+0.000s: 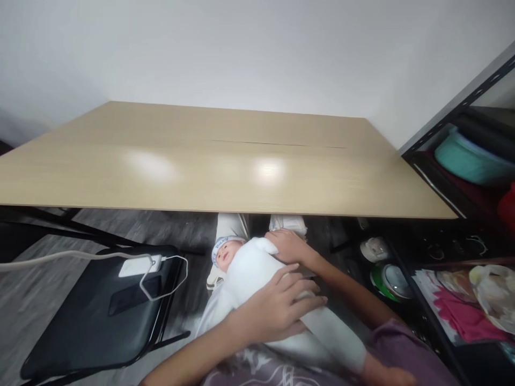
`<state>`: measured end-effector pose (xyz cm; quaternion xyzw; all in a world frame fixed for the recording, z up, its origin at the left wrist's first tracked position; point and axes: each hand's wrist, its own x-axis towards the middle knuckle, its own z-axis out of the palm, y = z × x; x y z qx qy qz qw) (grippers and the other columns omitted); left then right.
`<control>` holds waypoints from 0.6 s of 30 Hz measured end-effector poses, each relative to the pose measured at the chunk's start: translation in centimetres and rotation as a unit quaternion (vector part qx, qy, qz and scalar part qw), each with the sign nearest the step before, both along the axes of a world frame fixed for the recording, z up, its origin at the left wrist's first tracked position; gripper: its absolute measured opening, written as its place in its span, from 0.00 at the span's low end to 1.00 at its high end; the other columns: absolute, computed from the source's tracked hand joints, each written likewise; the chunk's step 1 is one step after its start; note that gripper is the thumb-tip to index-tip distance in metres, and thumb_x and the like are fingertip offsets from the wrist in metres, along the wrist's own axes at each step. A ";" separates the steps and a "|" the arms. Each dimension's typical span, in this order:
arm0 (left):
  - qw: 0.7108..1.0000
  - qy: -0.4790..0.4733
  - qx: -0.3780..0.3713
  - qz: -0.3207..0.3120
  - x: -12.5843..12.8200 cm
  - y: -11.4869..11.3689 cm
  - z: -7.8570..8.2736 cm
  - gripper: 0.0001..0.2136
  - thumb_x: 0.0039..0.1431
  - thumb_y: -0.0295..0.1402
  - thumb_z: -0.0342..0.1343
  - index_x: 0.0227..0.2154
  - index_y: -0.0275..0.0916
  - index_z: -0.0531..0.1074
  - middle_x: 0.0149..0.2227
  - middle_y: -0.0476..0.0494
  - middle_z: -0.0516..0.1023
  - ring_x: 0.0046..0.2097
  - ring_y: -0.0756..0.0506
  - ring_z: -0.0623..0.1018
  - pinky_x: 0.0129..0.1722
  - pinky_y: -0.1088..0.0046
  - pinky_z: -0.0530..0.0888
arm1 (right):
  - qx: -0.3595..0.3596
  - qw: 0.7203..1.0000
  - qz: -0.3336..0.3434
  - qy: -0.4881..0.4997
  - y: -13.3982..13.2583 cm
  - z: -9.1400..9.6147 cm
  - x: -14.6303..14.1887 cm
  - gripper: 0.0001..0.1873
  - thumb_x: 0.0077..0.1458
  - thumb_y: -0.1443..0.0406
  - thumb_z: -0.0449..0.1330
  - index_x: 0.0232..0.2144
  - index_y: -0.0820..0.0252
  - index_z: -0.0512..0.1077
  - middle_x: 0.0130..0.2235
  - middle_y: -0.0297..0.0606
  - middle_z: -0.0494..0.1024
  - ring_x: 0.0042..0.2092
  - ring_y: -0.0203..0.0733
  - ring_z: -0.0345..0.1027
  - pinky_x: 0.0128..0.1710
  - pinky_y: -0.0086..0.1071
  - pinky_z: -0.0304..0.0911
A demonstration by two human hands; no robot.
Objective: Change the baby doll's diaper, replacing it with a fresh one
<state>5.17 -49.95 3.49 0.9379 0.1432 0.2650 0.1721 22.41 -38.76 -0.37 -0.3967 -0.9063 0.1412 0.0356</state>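
A baby doll [249, 273] in a white outfit lies on its back across my lap, its head with a blue-lettered white cap toward the table. Its bare foot [386, 372] shows at the bottom right. Across the doll's belly rests my left hand [277, 308], its fingers stretched and slightly spread over the white cloth. My right hand [289, 245] is at the end of the doll's sleeve on the far side. Its fingers curl around there, and the doll's own hand is hidden beneath them.
A wooden table [225, 177] spans the view ahead, its front edge just beyond the doll. At left, a black folding chair [92, 332] carries a white power bank [139, 266], a cable and a dark phone [132, 295]. Shelves with a teal basin [470, 158] and bags stand at right.
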 end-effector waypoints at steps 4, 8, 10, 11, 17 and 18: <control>0.980 -0.158 0.048 0.109 -3.7 -2.7 -1.6 0.15 0.74 0.38 0.59 0.60 0.48 0.75 0.43 0.46 0.86 0.47 0.41 0.83 0.64 0.50 0.77 | 0.044 0.998 0.015 0.046 -1.3 1.3 0.3 0.06 0.66 0.68 0.59 0.44 0.58 0.74 0.45 0.45 0.85 0.46 0.51 0.77 0.50 0.42 0.67; 0.920 -0.227 0.076 0.310 -8.7 -4.7 -4.2 0.07 0.70 0.34 0.55 0.48 0.53 0.74 0.36 0.47 0.77 0.37 0.41 0.81 0.50 0.45 0.85 | 0.095 0.985 -0.022 0.144 -2.8 3.0 2.3 0.05 0.65 0.64 0.59 0.42 0.55 0.74 0.41 0.42 0.84 0.43 0.51 0.77 0.46 0.42 0.69; 0.879 -0.202 0.023 0.431 -10.4 -4.8 -5.1 0.07 0.70 0.34 0.57 0.49 0.50 0.73 0.47 0.40 0.78 0.50 0.36 0.82 0.55 0.41 0.83 | 0.113 0.972 -0.065 0.195 -3.5 4.0 3.1 0.06 0.62 0.64 0.59 0.42 0.53 0.75 0.41 0.41 0.85 0.42 0.51 0.78 0.46 0.41 0.70; 0.866 -0.178 -0.019 0.466 -11.0 -4.5 -5.4 0.09 0.71 0.35 0.58 0.52 0.49 0.72 0.55 0.37 0.77 0.57 0.34 0.80 0.59 0.39 0.81 | 0.116 0.964 -0.093 0.219 -3.9 4.5 3.4 0.08 0.61 0.64 0.60 0.42 0.52 0.75 0.42 0.41 0.86 0.42 0.50 0.79 0.45 0.41 0.71; 0.880 -0.112 -0.252 0.387 -10.7 -1.5 -8.0 0.36 0.69 0.44 0.63 0.73 0.40 0.56 0.69 0.26 0.71 0.69 0.29 0.76 0.68 0.44 0.76 | 0.117 0.911 -0.218 0.331 -4.9 6.5 3.7 0.16 0.54 0.65 0.61 0.47 0.50 0.74 0.43 0.36 0.87 0.42 0.48 0.81 0.41 0.36 0.74; 0.875 -0.117 -0.271 0.385 -10.3 -1.0 -8.2 0.38 0.68 0.44 0.64 0.73 0.40 0.54 0.69 0.25 0.71 0.69 0.29 0.77 0.67 0.45 0.77 | 0.127 0.905 -0.225 0.337 -4.9 6.8 3.9 0.16 0.54 0.66 0.60 0.46 0.50 0.74 0.43 0.36 0.86 0.42 0.48 0.81 0.41 0.35 0.74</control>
